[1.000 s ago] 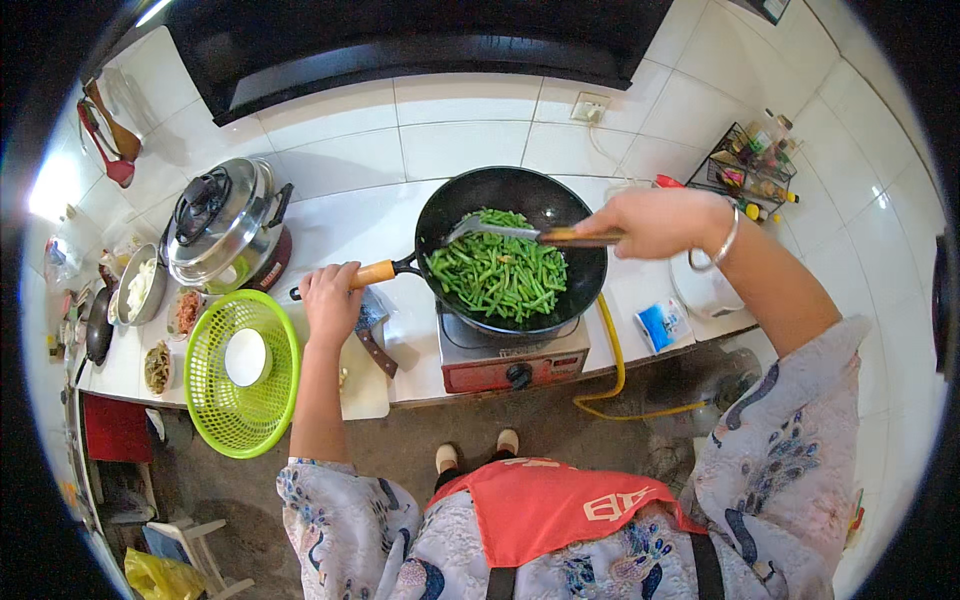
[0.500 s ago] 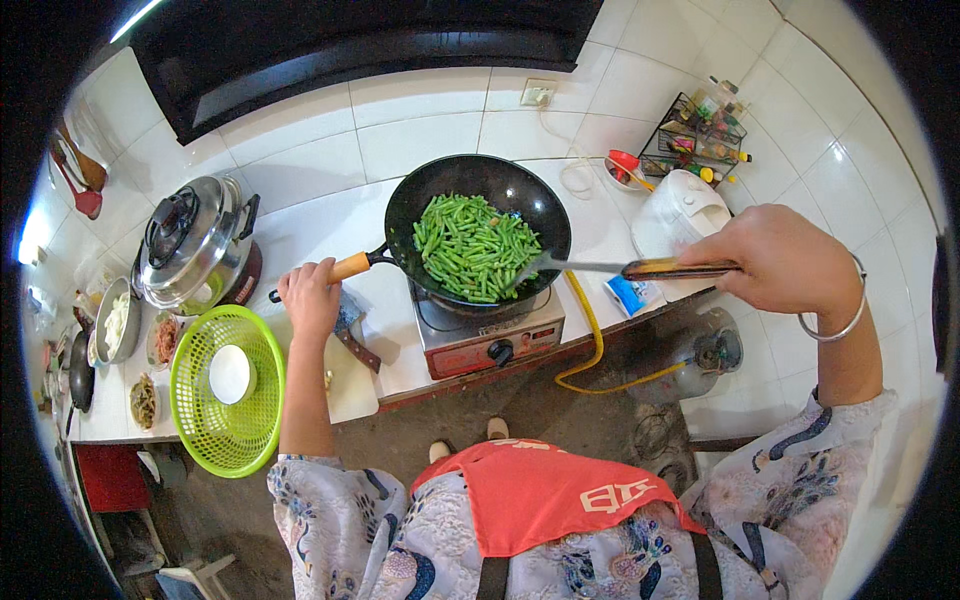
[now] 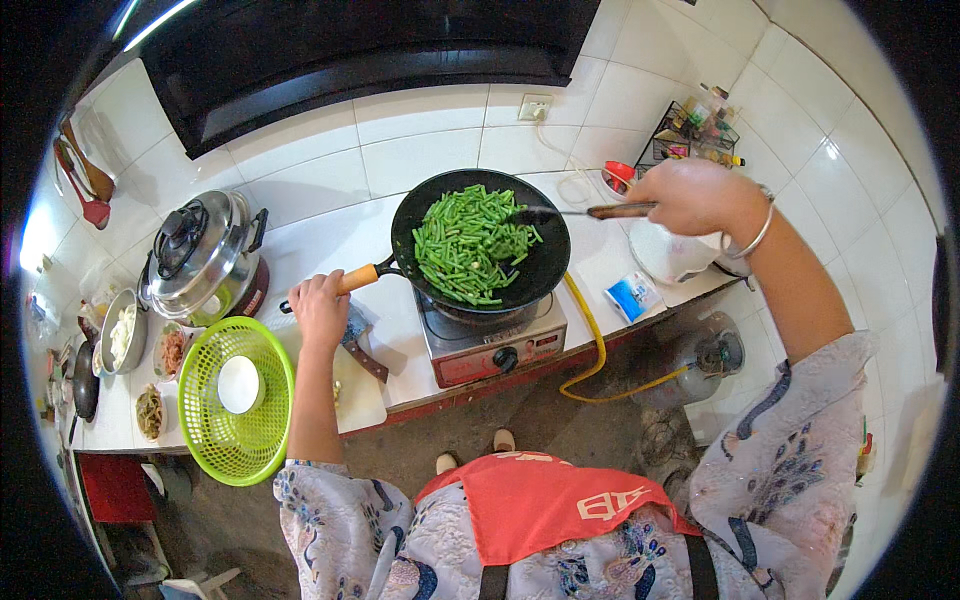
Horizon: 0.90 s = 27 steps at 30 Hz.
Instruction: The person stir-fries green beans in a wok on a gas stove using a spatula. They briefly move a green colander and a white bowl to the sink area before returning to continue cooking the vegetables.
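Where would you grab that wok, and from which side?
Probably by the wooden handle, coming from the left: it juts leftward from the wok, beyond the edge of the gas stove below. The left hand grips it there, near its black end.

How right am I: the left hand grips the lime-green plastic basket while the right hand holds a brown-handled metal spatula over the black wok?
Not quite: the head view shows the left hand gripping the wooden handle of the black wok, not the basket. The right hand does hold the spatula.
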Each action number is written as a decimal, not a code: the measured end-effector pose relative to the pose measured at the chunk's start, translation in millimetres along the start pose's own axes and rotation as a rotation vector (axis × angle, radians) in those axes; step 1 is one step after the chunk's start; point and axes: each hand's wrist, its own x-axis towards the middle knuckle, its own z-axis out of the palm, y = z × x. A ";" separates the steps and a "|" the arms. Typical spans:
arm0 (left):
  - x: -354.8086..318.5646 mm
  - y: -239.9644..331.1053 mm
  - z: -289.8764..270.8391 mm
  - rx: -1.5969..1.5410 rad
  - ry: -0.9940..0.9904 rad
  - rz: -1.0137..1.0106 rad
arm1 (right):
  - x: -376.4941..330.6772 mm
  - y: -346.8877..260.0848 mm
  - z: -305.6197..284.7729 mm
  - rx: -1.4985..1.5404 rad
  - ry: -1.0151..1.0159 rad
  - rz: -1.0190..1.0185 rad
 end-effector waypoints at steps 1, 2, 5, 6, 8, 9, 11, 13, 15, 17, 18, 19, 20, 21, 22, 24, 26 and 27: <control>-1.5 -0.5 -1.9 0.003 0.001 -0.004 | 3.0 7.6 -5.6 0.020 -0.035 0.009; -1.9 -0.1 -2.6 0.006 -0.002 -0.012 | 5.8 8.7 -13.9 0.140 -0.103 0.103; -1.9 2.5 -4.3 0.007 -0.006 -0.024 | 23.6 22.0 -25.0 0.470 -0.287 0.285; 1.0 5.0 -2.7 -0.001 -0.005 -0.017 | 38.0 42.7 -9.8 0.561 -0.332 0.285; 6.9 9.8 1.0 -0.018 0.001 0.000 | 60.2 76.6 36.2 0.804 -0.361 0.230; 5.9 9.7 0.8 -0.015 0.004 -0.001 | 70.0 70.3 50.6 0.744 -0.360 0.179; 6.8 8.5 0.0 -0.007 0.004 -0.003 | 75.1 51.2 69.3 0.837 -0.292 0.191; 3.6 4.6 -0.6 0.020 -0.008 -0.026 | 67.9 28.7 62.5 0.785 -0.244 0.048; 1.8 4.8 -4.9 0.022 -0.005 -0.026 | 49.4 23.2 49.7 0.615 -0.117 -0.123; 5.0 7.6 -1.1 0.010 -0.002 -0.016 | 34.6 42.9 55.6 0.374 0.121 -0.370; 2.4 4.0 -2.2 0.022 -0.001 -0.029 | 33.2 43.6 45.0 0.461 0.033 -0.262; -1.6 1.0 -4.1 0.036 0.000 -0.044 | 28.9 44.3 28.8 0.544 -0.057 -0.156; -0.3 3.5 -3.8 0.028 0.001 -0.041 | 23.9 46.0 19.3 0.623 -0.146 -0.025; 0.1 6.6 -6.7 0.023 0.001 -0.042 | 29.4 47.9 19.3 0.616 -0.141 0.002; -0.7 7.9 -9.4 0.020 0.002 -0.046 | 39.7 50.5 21.1 0.609 -0.136 0.024; 1.8 9.7 -7.2 -0.008 0.017 -0.027 | 62.5 60.0 30.7 0.627 -0.136 0.070; 5.6 11.0 -4.1 -0.033 0.027 -0.018 | 90.5 74.1 46.9 0.722 -0.143 0.095; 5.4 11.6 -5.0 -0.038 0.023 -0.018 | 101.1 74.8 48.4 0.775 -0.150 0.100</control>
